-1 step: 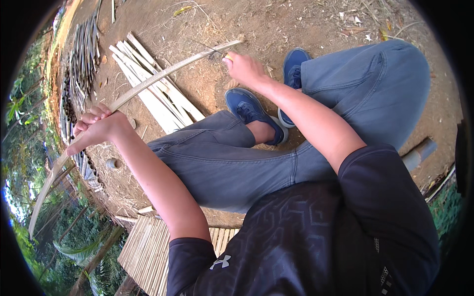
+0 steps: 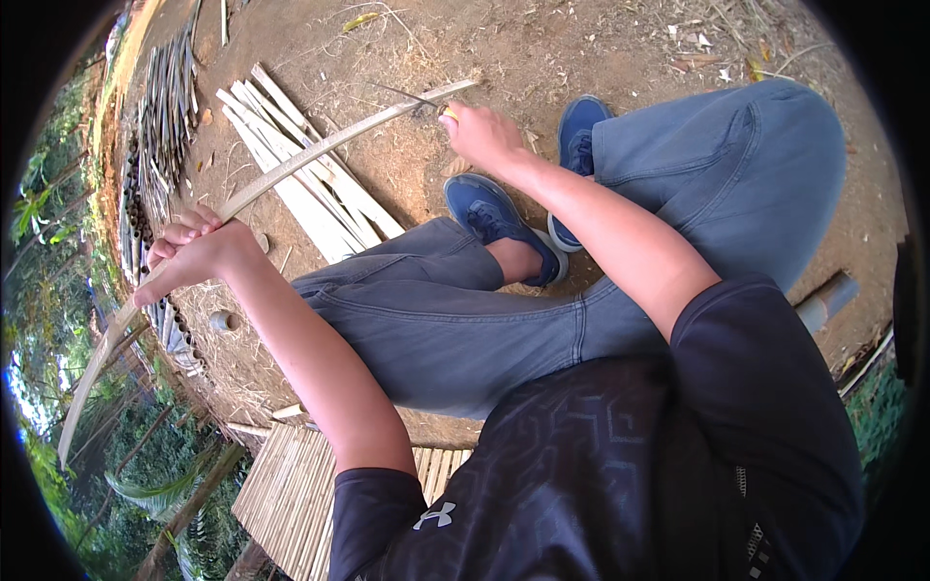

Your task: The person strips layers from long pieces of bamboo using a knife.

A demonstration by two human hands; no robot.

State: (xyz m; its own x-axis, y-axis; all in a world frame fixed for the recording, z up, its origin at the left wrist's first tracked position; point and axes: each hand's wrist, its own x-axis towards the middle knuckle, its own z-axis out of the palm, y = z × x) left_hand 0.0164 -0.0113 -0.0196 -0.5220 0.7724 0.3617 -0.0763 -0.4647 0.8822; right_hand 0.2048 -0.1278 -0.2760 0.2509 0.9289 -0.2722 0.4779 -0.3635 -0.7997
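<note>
A long, thin pale strip of what looks like split bamboo (image 2: 291, 165) crosses the view in a bowed line, from the lower left up to the ground beyond my feet. My left hand (image 2: 189, 254) is closed round it toward its near end, thumb along one side and fingers over the other. Near the far end, my right hand (image 2: 482, 136) grips a knife (image 2: 412, 96) by a handle with yellow on it. The thin dark blade lies across the strip; whether it bites into the strip cannot be made out. Fingers of the right hand partly hide the handle.
Several pale flat strips (image 2: 320, 184) lie in a pile on the bare dirt beneath the held one. Darker thin sticks (image 2: 167, 107) are bundled farther left. A slatted bamboo platform (image 2: 291, 494) is at the lower left. My blue shoes (image 2: 489, 208) rest on the ground.
</note>
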